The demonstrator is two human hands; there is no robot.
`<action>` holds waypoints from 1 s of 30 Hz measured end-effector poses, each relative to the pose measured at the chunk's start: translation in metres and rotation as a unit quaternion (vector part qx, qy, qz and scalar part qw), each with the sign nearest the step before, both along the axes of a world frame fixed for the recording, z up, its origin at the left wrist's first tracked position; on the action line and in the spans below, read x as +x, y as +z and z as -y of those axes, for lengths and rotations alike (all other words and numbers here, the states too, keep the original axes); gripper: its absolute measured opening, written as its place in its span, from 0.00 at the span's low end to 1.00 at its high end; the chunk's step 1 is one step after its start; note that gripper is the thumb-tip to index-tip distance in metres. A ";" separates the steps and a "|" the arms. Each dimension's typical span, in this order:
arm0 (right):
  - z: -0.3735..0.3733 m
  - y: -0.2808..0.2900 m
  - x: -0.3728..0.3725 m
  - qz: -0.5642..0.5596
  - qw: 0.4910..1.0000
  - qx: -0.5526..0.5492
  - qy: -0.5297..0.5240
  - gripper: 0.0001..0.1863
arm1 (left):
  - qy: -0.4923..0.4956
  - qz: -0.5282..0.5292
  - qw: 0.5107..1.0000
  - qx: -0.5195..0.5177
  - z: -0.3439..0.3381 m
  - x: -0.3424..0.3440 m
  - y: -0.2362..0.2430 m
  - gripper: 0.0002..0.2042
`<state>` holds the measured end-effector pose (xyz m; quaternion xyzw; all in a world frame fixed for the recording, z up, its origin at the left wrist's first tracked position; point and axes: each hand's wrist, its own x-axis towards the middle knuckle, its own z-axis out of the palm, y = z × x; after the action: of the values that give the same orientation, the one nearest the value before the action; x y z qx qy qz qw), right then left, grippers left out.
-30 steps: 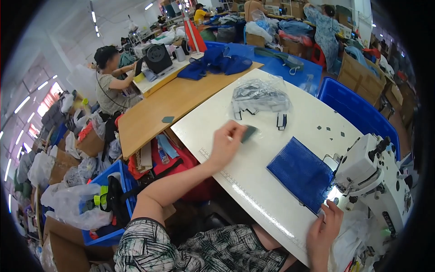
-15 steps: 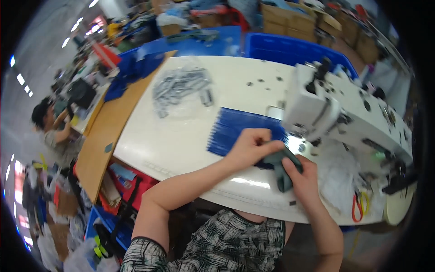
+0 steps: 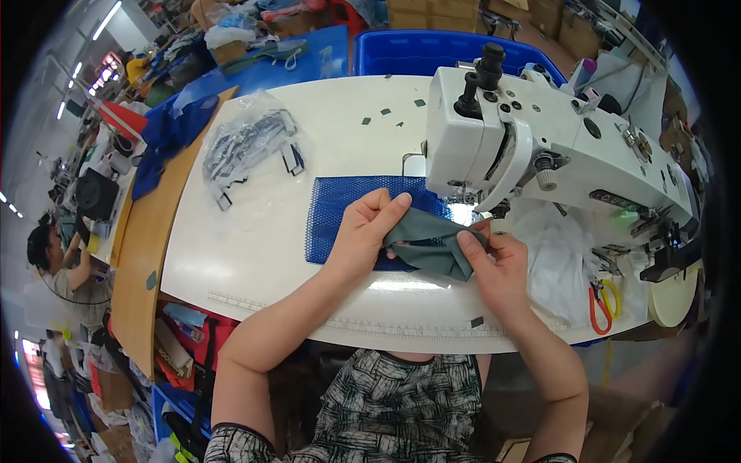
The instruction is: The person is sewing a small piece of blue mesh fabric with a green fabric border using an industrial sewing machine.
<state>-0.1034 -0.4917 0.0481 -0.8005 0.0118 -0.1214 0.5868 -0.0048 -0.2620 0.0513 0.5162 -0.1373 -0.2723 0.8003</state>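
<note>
Between my two hands a dark green piece of fabric is stretched out. My left hand pinches its left end between thumb and fingers. At its right end my right hand is closed on it, thumb on top. Beneath the fabric and my left hand lies a blue mesh sheet, flat on the white table; its right edge reaches the lit needle area of a white sewing machine. The green fabric hides part of the mesh.
A clear plastic bag of grey strip pieces lies at the left of the white tabletop. Small green scraps are scattered behind. Red-and-yellow scissors and a white plastic bag sit at right. A blue bin stands behind; another person works far left.
The green fabric, bunched and hanging before, is now spread between my hands. My left hand has moved apart from my right. The whole view has shifted.
</note>
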 end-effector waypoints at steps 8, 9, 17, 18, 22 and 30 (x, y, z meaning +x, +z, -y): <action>0.007 0.002 0.002 -0.097 0.957 0.261 0.084 0.17 | 0.045 0.269 0.931 0.241 0.010 -0.020 0.022 0.10; 0.009 0.001 0.001 -0.108 0.945 0.293 0.096 0.17 | 0.054 0.264 0.930 0.249 0.010 -0.021 0.022 0.10; 0.001 0.013 0.005 0.012 0.928 0.273 0.252 0.09 | 0.138 0.307 0.897 0.285 -0.002 -0.006 0.009 0.25; 0.001 0.012 0.005 0.042 0.942 0.213 0.257 0.08 | 0.137 0.306 0.898 0.285 0.000 -0.007 0.015 0.25; 0.008 0.014 0.000 -0.073 0.926 0.259 0.264 0.09 | 0.003 0.416 0.884 0.213 0.005 -0.014 0.027 0.24; 0.002 0.020 0.002 -0.153 0.925 0.287 0.196 0.15 | -0.131 0.066 0.986 0.080 -0.007 0.002 0.023 0.22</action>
<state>-0.1015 -0.4933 0.0685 -0.5927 -0.0215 0.1289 0.7948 -0.0030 -0.2548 0.0744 0.5730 -0.2340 -0.3504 0.7029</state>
